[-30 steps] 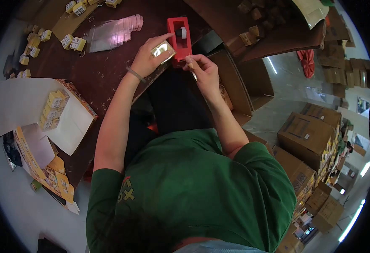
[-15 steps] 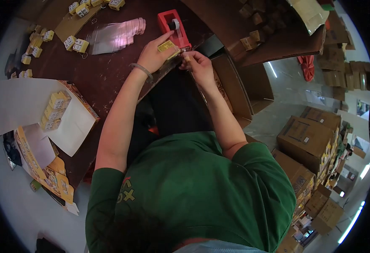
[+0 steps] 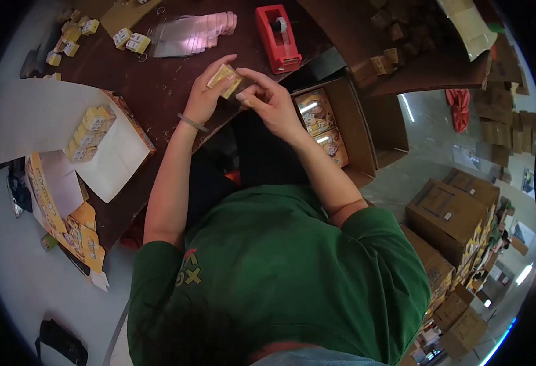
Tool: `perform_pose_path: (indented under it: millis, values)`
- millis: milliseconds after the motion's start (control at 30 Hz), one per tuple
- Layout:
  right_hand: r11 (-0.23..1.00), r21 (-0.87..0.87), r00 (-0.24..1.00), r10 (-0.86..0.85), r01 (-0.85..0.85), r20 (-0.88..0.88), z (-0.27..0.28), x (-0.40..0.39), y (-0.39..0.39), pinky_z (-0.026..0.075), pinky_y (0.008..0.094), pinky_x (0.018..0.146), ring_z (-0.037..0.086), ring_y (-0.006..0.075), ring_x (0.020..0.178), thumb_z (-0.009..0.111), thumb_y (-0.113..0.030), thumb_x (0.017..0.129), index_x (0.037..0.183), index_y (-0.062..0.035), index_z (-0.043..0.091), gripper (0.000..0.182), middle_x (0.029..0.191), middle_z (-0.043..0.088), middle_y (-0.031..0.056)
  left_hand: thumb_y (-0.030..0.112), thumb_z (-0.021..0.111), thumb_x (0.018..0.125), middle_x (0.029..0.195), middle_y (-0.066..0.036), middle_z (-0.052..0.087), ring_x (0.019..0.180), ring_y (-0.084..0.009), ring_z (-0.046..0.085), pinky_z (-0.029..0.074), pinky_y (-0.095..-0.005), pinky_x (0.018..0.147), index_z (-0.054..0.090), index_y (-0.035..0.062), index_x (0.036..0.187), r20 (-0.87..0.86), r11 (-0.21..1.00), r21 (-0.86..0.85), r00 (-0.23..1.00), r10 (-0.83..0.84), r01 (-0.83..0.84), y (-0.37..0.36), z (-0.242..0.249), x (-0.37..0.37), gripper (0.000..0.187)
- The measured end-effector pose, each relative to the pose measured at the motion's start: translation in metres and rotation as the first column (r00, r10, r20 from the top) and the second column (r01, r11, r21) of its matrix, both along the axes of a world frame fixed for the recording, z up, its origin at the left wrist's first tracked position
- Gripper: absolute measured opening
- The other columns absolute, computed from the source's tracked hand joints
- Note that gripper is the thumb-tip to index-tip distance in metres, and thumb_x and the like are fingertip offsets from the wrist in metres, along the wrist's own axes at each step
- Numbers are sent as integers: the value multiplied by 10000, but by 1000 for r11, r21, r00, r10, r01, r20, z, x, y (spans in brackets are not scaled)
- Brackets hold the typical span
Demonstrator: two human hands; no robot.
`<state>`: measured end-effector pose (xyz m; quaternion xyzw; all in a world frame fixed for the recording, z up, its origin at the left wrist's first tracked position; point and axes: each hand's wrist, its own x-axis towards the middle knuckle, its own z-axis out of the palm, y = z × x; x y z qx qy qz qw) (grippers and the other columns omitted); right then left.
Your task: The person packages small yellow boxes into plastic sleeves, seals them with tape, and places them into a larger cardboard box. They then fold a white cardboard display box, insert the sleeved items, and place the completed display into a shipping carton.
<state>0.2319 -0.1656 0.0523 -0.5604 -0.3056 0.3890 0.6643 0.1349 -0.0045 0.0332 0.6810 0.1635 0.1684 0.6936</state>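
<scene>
My left hand (image 3: 206, 94), with a band at the wrist, grips a small yellow box (image 3: 225, 80) between thumb and fingers above the table's edge. Just right of the box, my right hand (image 3: 269, 102) has thumb and index finger pressed together; whatever they pinch is too small to make out. Beyond both hands, a red tape dispenser (image 3: 274, 46) with a roll in it stands on the dark table (image 3: 158, 100). Clear plastic sleeves (image 3: 191, 36) lie in a pile to its left.
Small yellow-white boxes (image 3: 137, 43) lie at the back left. An open white carton (image 3: 118, 155) holds a stack of them. At the right are an open cardboard box (image 3: 356, 128) with printed packs (image 3: 317, 113) and a larger carton (image 3: 420, 76). Brown cartons (image 3: 445, 207) stand on the floor.
Both hands have moved away from the tape dispenser toward me, the yellow box still in my left hand. The view has shifted, and the printed packs in the cardboard box show more.
</scene>
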Motion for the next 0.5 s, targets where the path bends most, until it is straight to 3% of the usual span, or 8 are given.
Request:
perform_pose_path:
  millis: [67, 267, 300, 333, 367, 400, 467, 500]
  values:
    - [1000, -17, 996, 7, -6, 87, -9, -2, 10, 483, 221, 736, 578, 59, 800, 657, -45, 917, 1353, -14, 518, 458, 862, 625, -2, 131, 596, 909, 1158, -65, 609, 1040, -124, 558, 438, -268, 936, 560, 66, 1326, 41, 999, -33, 999, -27, 29, 4, -3, -4, 423]
    - [989, -144, 998, -17, 24, 53, -31, 3, 22, 460, 226, 657, 549, 68, 682, 719, -91, 867, 1298, -43, 570, 458, 740, 610, 6, 177, 557, 950, 1179, -67, 602, 1083, -135, 562, 438, -285, 956, 532, 47, 1331, 20, 995, -59, 997, -76, 77, 6, 1, -11, 404]
    - [977, -188, 978, -58, 97, 201, -34, 0, 20, 470, 247, 667, 570, 102, 701, 728, -108, 858, 1292, -50, 571, 465, 769, 622, 25, 187, 549, 958, 1178, -69, 600, 1090, -140, 565, 441, -291, 960, 527, 44, 1330, 6, 994, -89, 998, -65, 65, 7, -1, -13, 399]
    - [962, -215, 935, -85, 167, 345, -30, -7, 18, 480, 269, 677, 591, 136, 720, 736, -124, 848, 1286, -57, 571, 472, 797, 634, 45, 193, 546, 963, 1171, -69, 599, 1091, -149, 568, 446, -302, 961, 526, 44, 1319, 59, 964, -264, 998, 32, -15, 8, -6, -14, 386]
    - [947, -221, 870, -101, 232, 482, -25, -13, 21, 490, 290, 687, 613, 170, 739, 745, -141, 839, 1280, -64, 572, 479, 825, 645, 65, 199, 544, 968, 1163, -69, 598, 1092, -158, 571, 452, -312, 962, 525, 44, 1307, 99, 900, -426, 985, 145, -90, 9, -11, -15, 373]
    - [974, -4, 695, -159, 226, 702, -35, -15, 22, 510, 358, 773, 618, 286, 896, 776, -166, 783, 1294, -96, 557, 560, 1072, 629, 138, 204, 542, 973, 1155, -69, 596, 1094, -167, 575, 457, -323, 964, 523, 43, 1295, 123, 804, -574, 955, 269, -152, 12, -17, -18, 361]
    - [993, 110, 345, -117, 42, 931, -7, -23, 22, 505, 389, 860, 577, 332, 1047, 813, -174, 717, 1293, -104, 550, 637, 1285, 527, 153, 261, 491, 1001, 1158, -90, 598, 1094, -226, 585, 461, -386, 982, 527, 61, 1264, 16, 474, -860, 917, 398, -190, 12, -17, -34, 332]
    - [997, 45, 350, -17, -70, 937, -7, -28, 23, 508, 392, 903, 562, 364, 1120, 818, -130, 698, 1315, -94, 523, 685, 1358, 474, 159, 289, 465, 1013, 1180, -102, 597, 1111, -241, 582, 456, -406, 994, 531, 65, 1260, -51, 261, -950, 912, 407, -170, 9, -18, -45, 340]
